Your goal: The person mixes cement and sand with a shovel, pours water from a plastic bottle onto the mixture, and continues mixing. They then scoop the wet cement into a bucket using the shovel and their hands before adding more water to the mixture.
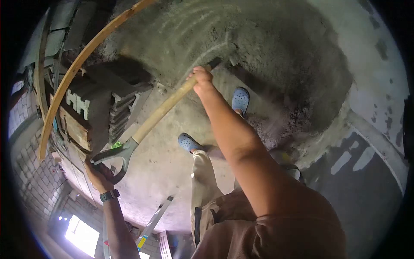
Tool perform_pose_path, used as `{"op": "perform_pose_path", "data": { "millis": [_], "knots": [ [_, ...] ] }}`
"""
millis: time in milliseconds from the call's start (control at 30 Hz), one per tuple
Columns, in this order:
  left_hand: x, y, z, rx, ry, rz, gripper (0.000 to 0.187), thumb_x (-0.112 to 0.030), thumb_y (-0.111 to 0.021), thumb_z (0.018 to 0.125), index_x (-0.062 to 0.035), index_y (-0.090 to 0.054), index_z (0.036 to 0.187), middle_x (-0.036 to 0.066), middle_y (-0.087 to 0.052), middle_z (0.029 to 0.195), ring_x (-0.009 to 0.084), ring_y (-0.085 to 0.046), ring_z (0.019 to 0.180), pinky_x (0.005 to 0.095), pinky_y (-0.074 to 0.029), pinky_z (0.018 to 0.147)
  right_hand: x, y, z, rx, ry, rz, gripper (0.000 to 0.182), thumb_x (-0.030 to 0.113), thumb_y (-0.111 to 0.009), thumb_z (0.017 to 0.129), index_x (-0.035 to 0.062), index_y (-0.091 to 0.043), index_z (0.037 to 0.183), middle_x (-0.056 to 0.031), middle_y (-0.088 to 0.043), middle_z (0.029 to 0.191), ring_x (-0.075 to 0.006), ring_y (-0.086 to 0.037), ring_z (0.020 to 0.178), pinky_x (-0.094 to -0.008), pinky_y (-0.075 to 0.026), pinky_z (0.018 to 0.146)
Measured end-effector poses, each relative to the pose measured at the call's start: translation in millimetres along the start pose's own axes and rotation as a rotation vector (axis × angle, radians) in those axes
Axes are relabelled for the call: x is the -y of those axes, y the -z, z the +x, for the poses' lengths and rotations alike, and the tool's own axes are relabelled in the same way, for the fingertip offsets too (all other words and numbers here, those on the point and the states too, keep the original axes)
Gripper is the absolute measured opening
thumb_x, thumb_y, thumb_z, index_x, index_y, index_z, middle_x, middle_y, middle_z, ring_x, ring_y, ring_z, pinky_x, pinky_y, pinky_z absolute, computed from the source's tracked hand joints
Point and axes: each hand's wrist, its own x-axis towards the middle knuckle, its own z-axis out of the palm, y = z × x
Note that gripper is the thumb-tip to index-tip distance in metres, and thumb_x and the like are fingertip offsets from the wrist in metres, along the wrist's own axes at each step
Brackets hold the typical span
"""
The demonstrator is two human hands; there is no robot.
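A long shovel (160,113) with a pale wooden shaft and a dark D-shaped grip slants across the view. My left hand (100,175), with a watch at the wrist, is closed round the D-grip at lower left. Farther up, my right hand (201,79) wraps the shaft just above its dark socket. The blade end reaches the wet grey mortar (280,56) spread on the floor; I cannot make out the blade's outline clearly.
Grey concrete blocks (92,103) are stacked at left beside a long wooden strip (71,71). A spirit level (155,220) stands behind, low in view. My feet wear blue clogs (240,100) on the concrete floor, close to the mortar. A plastered wall (375,86) rises at right.
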Motion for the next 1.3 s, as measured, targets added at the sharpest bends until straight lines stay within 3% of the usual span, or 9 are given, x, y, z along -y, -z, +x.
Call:
{"op": "perform_pose_path", "data": {
  "millis": [100,333,400,500,600,733,833,1067,1300],
  "knots": [
    [36,73,41,0.172,-0.395,0.087,0.04,-0.039,-0.048,0.102,-0.0038,-0.06,0.117,0.005,-0.055,0.087,0.0154,-0.051,0.064,0.0314,-0.042,0.056,13,8,-47,0.0,0.075,-0.009,0.009,0.005,-0.057,0.091,0.0068,-0.049,0.087,-0.004,-0.042,0.079,-0.0206,-0.045,0.065,-0.0426,-0.046,0.06],
    [73,131,-83,0.877,-1.358,0.415,0.065,-0.069,-0.044,0.089,-0.0096,-0.047,0.064,0.007,-0.047,0.058,0.0298,-0.052,0.055,0.0375,-0.036,0.049,62,113,-131,0.639,0.138,0.241,0.019,0.023,-0.056,0.093,0.0148,-0.047,0.078,0.0017,-0.042,0.071,-0.0141,-0.04,0.053,-0.0319,-0.044,0.052],
    [90,161,-84,0.834,-1.24,0.356,0.066,-0.07,-0.045,0.09,-0.0098,-0.049,0.065,0.006,-0.049,0.06,0.027,-0.051,0.055,0.0373,-0.037,0.05,44,118,-164,0.561,-0.045,0.428,0.02,0.023,-0.056,0.093,0.0165,-0.052,0.075,0.0027,-0.046,0.068,-0.0136,-0.044,0.05,-0.0321,-0.045,0.052],
    [216,242,-45,0.153,-0.329,-0.038,0.056,-0.062,-0.05,0.094,-0.0112,-0.057,0.073,0.0,-0.052,0.065,0.0156,-0.052,0.058,0.0343,-0.038,0.049,-36,116,-181,0.131,0.086,-0.193,0.017,0.024,-0.054,0.096,0.0141,-0.054,0.082,0.0017,-0.048,0.066,-0.015,-0.049,0.053,-0.0312,-0.049,0.053],
    [292,354,-45,0.761,0.453,-0.633,0.05,-0.061,-0.049,0.094,-0.0137,-0.061,0.087,0.004,-0.058,0.08,0.015,-0.059,0.081,0.0359,-0.047,0.065,-158,149,-145,-0.014,0.011,-0.509,0.014,0.019,-0.054,0.095,0.0146,-0.058,0.083,0.0004,-0.051,0.069,-0.0195,-0.053,0.053,-0.0363,-0.051,0.052],
    [299,360,-103,-0.457,0.692,-0.165,0.053,-0.067,-0.048,0.09,-0.0174,-0.064,0.1,0.001,-0.06,0.095,0.0109,-0.053,0.07,0.0391,-0.043,0.064,-337,194,-102,-0.23,0.062,-0.973,0.014,0.013,-0.062,0.085,0.0125,-0.057,0.073,-0.0001,-0.054,0.06,-0.0182,-0.058,0.052,-0.0359,-0.046,0.048],
    [291,346,-108,-0.579,0.627,-0.121,0.052,-0.066,-0.048,0.091,-0.0168,-0.063,0.101,0.0,-0.056,0.086,0.0109,-0.049,0.063,0.0374,-0.04,0.059,-431,210,-86,-0.241,0.115,-1.127,0.018,0.019,-0.072,0.082,0.0119,-0.057,0.088,-0.0008,-0.055,0.062,-0.0191,-0.059,0.05,-0.0355,-0.048,0.043],
    [218,212,-29,-0.455,0.312,-0.033,0.051,-0.062,-0.048,0.092,-0.0154,-0.063,0.103,-0.002,-0.046,0.065,0.011,-0.039,0.049,0.0333,-0.033,0.046,-311,91,-9,-0.126,-0.09,-0.873,0.021,0.019,-0.068,0.083,0.0047,-0.055,0.09,-0.0116,-0.062,0.067,-0.026,-0.064,0.051,-0.041,-0.054,0.048],
    [68,-14,33,-0.157,0.071,-0.039,0.046,-0.058,-0.049,0.094,-0.0159,-0.064,0.107,-0.004,-0.038,0.048,0.0103,-0.031,0.036,0.029,-0.026,0.035,-18,-42,63,-0.078,-0.038,-0.122,0.012,0.01,-0.066,0.083,0.0089,-0.055,0.077,-0.0058,-0.052,0.068,-0.0251,-0.053,0.052,-0.0417,-0.048,0.049]
  ]
}}
